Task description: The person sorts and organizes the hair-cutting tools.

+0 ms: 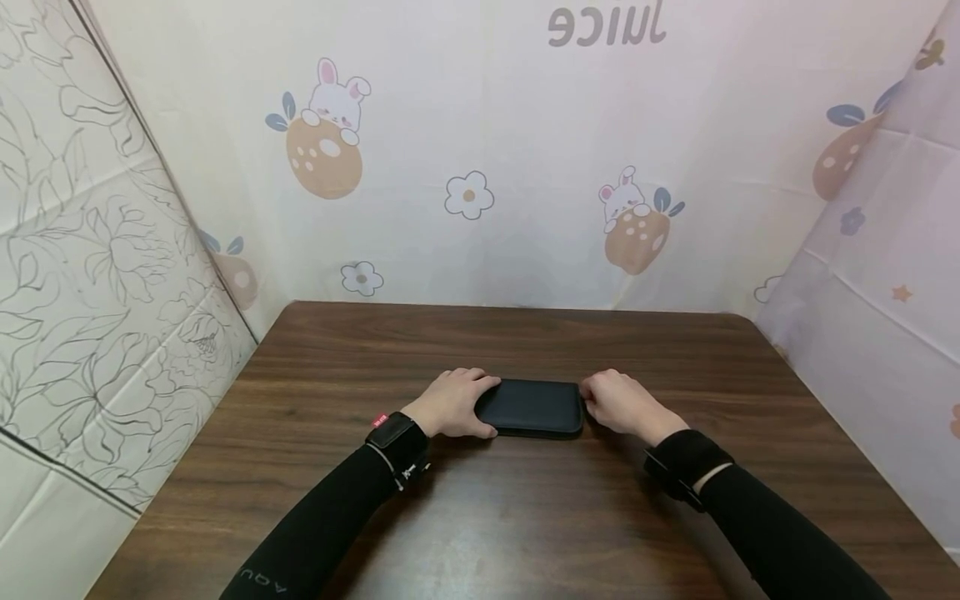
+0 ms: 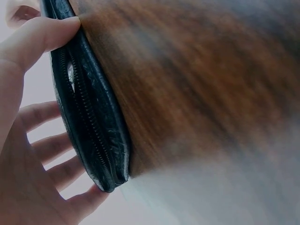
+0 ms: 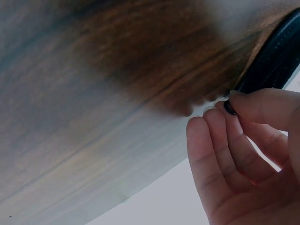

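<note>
A black zip case (image 1: 531,408) lies flat in the middle of the worktop (image 1: 517,525), between the person's hands. The left hand (image 1: 456,403) grips its left end, thumb along the near edge and fingers spread along the far one. At the right end, the right hand's (image 1: 626,406) grip is narrow, thumb and fingertips pinching a small black tab (image 3: 229,107), probably the zip pull. The zip (image 2: 91,122) gapes at the left end, with something pale showing inside, too small to identify.

Working the zip seems to be the step in hand; which way it is meant to run cannot be told. To do it well, the left hand should anchor the case without squeezing the zip edges out of line, while the right draws the tab smoothly along the track and eases off at the corners, where it could snag.

No brand is visible on the case. The backdrop (image 1: 487,100) reads "Juice" in mirrored grey letters, the left sleeve (image 1: 322,517) shows "AQU", and the red tag (image 1: 380,420) by the left wrist is illegible
</note>
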A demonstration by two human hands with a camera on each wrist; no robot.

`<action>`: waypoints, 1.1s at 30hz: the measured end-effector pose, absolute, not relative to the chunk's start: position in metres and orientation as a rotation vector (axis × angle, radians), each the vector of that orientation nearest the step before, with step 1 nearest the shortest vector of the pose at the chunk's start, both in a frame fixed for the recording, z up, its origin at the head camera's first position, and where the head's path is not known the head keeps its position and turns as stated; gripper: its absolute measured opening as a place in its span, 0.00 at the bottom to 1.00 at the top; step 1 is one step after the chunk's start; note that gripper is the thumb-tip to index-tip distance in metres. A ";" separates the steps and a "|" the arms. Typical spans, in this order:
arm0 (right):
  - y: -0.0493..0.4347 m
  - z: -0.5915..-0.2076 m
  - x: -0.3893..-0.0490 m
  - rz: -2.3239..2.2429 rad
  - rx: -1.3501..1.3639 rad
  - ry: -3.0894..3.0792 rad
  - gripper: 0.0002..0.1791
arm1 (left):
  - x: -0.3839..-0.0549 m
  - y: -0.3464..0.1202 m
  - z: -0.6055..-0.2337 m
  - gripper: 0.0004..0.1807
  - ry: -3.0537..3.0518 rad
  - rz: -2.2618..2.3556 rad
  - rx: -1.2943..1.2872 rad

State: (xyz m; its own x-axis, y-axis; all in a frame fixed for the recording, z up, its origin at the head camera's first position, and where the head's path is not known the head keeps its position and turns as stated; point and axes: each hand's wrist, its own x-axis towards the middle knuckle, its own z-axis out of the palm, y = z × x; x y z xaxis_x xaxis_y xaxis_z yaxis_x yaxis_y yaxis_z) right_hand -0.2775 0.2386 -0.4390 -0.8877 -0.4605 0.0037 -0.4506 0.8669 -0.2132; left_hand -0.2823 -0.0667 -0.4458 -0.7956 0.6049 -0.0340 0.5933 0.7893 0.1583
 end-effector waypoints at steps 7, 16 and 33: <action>0.239 -0.439 -0.275 -0.311 -0.758 2.994 0.08 | -0.282 -0.066 -0.446 0.46 2.895 0.205 0.966; 0.238 -0.437 -0.270 -0.286 -0.770 2.996 0.08 | -0.283 -0.066 -0.447 0.46 2.894 0.201 0.965; 0.236 -0.434 -0.260 -0.269 -0.807 3.004 0.13 | -0.282 -0.065 -0.447 0.46 2.909 0.183 0.954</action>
State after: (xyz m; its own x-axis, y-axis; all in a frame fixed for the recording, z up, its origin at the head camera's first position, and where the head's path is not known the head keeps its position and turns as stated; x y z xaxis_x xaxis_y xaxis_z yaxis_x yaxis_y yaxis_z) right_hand -0.2597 0.2358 -0.4338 -0.8663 -0.4988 0.0259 -0.4955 0.8517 -0.1709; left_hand -0.2815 -0.0650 -0.4466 -0.8039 0.5938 -0.0341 0.5849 0.7996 0.1362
